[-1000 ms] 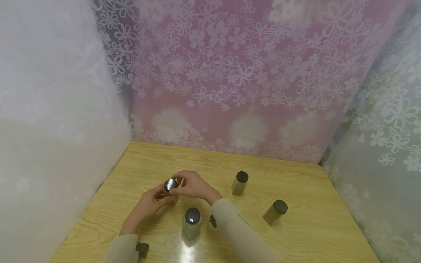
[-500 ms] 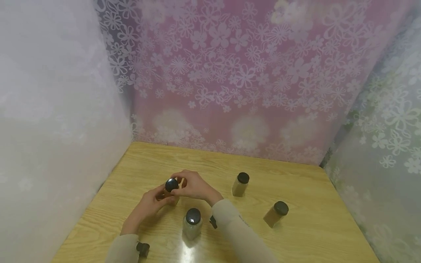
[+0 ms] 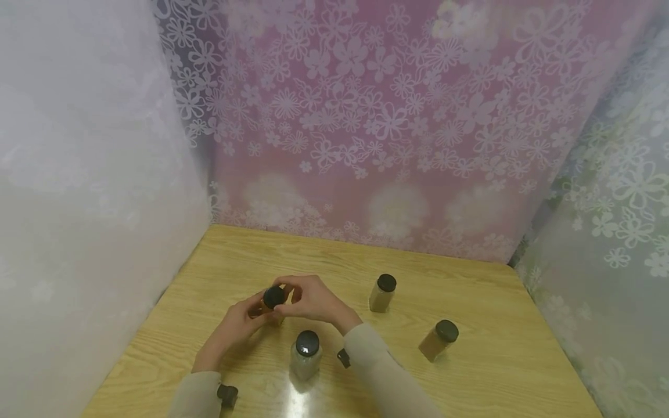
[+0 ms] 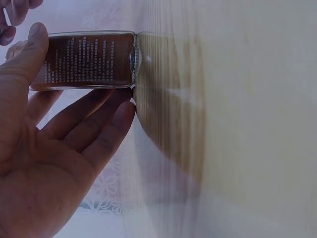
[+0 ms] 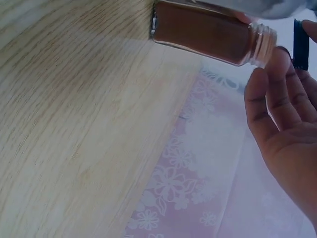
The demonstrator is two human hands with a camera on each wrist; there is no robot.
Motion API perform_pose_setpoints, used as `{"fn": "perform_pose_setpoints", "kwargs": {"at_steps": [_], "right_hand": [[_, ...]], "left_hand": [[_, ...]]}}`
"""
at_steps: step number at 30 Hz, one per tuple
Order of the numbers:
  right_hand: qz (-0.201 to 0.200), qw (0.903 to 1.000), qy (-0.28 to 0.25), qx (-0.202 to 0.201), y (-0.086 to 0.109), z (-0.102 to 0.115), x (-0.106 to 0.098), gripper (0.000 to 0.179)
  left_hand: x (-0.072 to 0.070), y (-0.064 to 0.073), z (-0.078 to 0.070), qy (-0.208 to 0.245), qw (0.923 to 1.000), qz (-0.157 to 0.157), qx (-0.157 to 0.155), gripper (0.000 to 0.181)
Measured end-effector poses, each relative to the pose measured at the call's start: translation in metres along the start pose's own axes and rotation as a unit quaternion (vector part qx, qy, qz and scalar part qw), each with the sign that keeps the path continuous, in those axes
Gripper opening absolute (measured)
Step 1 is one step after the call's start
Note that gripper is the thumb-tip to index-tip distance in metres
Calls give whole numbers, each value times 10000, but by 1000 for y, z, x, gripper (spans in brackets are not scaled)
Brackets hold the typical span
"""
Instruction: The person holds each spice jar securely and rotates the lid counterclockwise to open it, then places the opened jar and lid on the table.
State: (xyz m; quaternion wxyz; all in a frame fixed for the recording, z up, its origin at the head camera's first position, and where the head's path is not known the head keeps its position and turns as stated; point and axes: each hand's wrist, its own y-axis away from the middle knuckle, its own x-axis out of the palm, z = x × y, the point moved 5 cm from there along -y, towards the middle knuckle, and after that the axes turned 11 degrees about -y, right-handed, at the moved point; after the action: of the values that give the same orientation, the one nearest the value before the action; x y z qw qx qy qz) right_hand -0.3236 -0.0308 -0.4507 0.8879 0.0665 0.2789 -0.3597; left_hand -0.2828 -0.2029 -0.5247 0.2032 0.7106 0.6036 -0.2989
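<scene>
In the left wrist view, a small glass spice jar point(image 4: 91, 59) of brown powder, with fine white print on its side, stands on the table. My left hand point(image 3: 237, 324) grips it, thumb on one side and fingers on the other. Above the jar, my right hand point(image 3: 317, 299) pinches its black lid point(image 3: 274, 297) between thumb and fingers. From the right wrist, the lid point(image 5: 300, 45) shows apart from the jar's bare threaded neck point(image 5: 263, 45). The head view hides most of this jar behind the hands.
A larger lidded jar point(image 3: 305, 364) with pale contents stands just in front of the hands, near the right forearm. To the right are a jar of greenish-tan powder point(image 3: 381, 299) and a brown one point(image 3: 432, 346), both black-lidded. Patterned curtains point(image 3: 360, 145) surround the wooden table point(image 3: 502, 325).
The black lid, earlier on the jar, is now lifted off its neck in my right hand, which has shifted slightly right. My left hand still holds the jar in place.
</scene>
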Motion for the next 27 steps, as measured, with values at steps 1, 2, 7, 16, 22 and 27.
{"fn": "perform_pose_setpoints", "kwargs": {"at_steps": [1, 2, 7, 16, 22, 27], "right_hand": [[41, 10000, -60, 15, 2, 1, 0, 41], [98, 9999, -131, 5, 3, 2, 0, 43], [462, 9959, -783, 11, 10, 2, 3, 51], [866, 9876, -1278, 297, 17, -6, 12, 48], [1414, 9796, -1398, 307, 22, -6, 19, 43], [1422, 9755, -1601, 502, 24, -7, 20, 29]], "left_hand": [[0, 0, 0, -7, 10000, 15, -10, 59], [0, 0, 1, -26, 10000, 3, -1, 59], [-1, -2, 3, -39, 9998, -47, -167, 60], [-1, -1, 2, -154, 9998, -68, -108, 60], [0, -1, 2, -234, 9997, -29, -2, 54], [1, -1, 2, -212, 9997, -61, -80, 59]]}}
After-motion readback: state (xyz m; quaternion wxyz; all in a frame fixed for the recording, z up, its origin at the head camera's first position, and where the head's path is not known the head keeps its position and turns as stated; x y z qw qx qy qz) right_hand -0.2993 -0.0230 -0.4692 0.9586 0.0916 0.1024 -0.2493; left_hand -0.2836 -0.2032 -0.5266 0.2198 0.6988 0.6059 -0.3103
